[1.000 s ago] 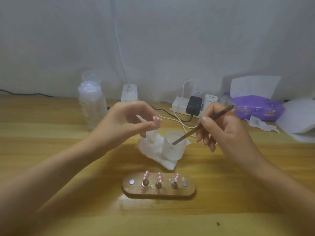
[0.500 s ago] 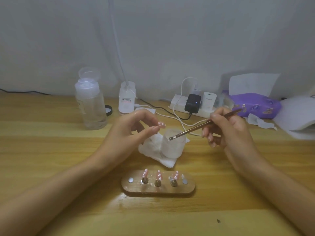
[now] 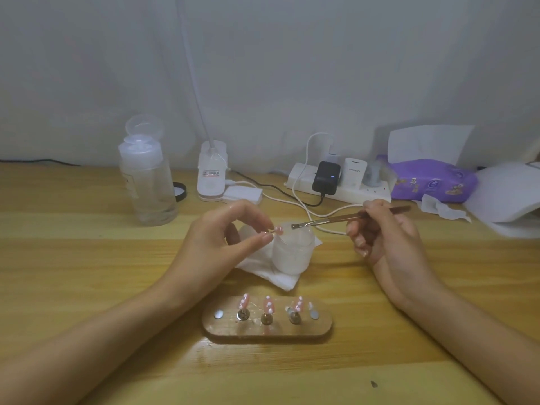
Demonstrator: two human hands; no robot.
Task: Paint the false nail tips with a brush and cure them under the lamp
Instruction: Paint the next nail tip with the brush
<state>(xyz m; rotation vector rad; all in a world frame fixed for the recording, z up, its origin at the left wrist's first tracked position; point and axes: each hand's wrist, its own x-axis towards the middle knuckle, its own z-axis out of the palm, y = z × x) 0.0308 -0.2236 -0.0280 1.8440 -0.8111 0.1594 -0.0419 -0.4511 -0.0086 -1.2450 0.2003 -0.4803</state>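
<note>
Here the left hand pinches a small pink false nail tip between thumb and forefinger, holding it above the rim of the frosted white jar. The right hand is closed around a slim metal-handled brush, its flat bristle end pointing toward nine o'clock and hovering just beside the held tip, with a small gap between them. The jar sits on a crumpled white tissue. At six o'clock from the jar lies the oval wooden holder, carrying three more pink tips on metal pegs. At ten o'clock stands a clear plastic bottle with its lid flipped up. At one o'clock a white power strip runs along the wall, a purple wipes pack beside it, all on the wooden table.
</note>
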